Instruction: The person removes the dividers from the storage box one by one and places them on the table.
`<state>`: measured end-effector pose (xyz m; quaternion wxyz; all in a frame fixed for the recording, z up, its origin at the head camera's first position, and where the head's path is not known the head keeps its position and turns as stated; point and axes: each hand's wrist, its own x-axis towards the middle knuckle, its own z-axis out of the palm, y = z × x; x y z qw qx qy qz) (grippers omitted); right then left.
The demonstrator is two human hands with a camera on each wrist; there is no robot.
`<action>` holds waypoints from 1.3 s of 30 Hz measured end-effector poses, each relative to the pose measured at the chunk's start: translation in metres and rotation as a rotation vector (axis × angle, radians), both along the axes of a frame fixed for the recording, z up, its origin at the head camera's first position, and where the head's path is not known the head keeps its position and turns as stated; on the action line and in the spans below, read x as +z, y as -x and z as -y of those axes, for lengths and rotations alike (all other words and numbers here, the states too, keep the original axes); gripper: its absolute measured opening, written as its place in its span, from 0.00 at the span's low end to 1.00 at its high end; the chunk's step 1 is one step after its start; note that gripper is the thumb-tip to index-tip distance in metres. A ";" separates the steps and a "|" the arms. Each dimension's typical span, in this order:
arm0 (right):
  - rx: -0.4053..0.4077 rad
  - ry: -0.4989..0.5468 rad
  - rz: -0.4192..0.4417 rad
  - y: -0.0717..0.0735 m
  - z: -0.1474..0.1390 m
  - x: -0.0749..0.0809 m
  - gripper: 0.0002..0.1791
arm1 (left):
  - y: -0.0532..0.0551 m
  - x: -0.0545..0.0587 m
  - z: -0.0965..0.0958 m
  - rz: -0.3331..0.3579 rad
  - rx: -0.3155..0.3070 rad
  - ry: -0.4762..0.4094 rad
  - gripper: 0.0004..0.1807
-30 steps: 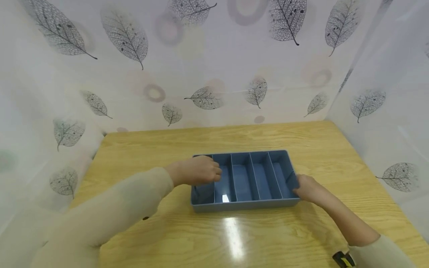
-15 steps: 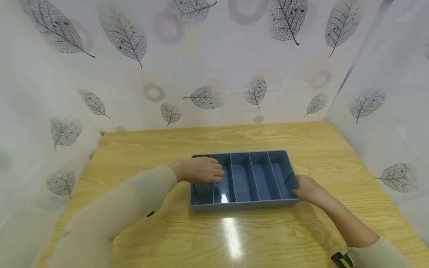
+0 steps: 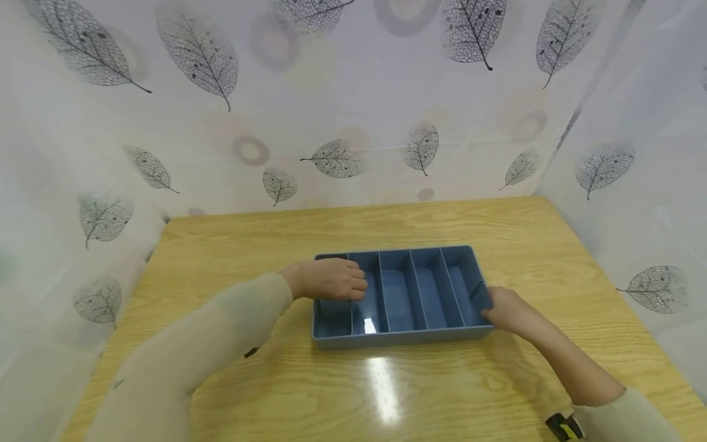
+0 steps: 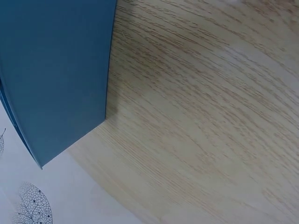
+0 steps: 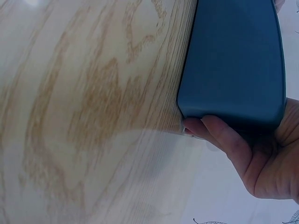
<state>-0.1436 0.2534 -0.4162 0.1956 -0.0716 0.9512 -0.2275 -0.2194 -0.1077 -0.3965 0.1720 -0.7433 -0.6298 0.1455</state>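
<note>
A blue-grey organizer tray (image 3: 403, 337) with several narrow compartments lies on the wooden table, its long side towards me. My left hand (image 3: 331, 279) is over the tray's left end, back of the hand up, with fingers bent down by the leftmost divider (image 3: 351, 319). Its fingertips are hidden, and I cannot tell whether they hold the divider. At the tray's right end my right hand (image 3: 510, 310) grips the end wall, thumb at the rim. In the right wrist view, that hand's fingers (image 5: 229, 142) curl round the tray's lower corner. The left wrist view shows the tray's outer wall (image 4: 56, 79) without the hand.
The wood-grain table (image 3: 248, 239) extends around the tray, with a bright light reflection in front. A white leaf-print sheet (image 3: 359, 104) hangs behind the table and along both sides. A small black and yellow device (image 3: 563, 426) sits at the right sleeve.
My left hand has shifted slightly to the right over the tray, and its forearm has moved right too. My right hand keeps its grip, and the tray stays almost in place.
</note>
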 end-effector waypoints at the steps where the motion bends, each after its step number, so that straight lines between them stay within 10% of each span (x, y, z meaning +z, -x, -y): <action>1: 0.002 -0.001 0.005 0.000 0.000 0.000 0.23 | 0.000 0.000 0.000 0.000 0.001 -0.001 0.03; 26: -0.013 0.032 0.038 0.000 0.002 0.003 0.22 | -0.002 0.033 0.001 -0.061 -0.026 -0.021 0.03; 39: -0.027 0.019 0.054 -0.001 0.003 0.004 0.24 | 0.002 0.060 0.006 0.036 -0.095 -0.135 0.08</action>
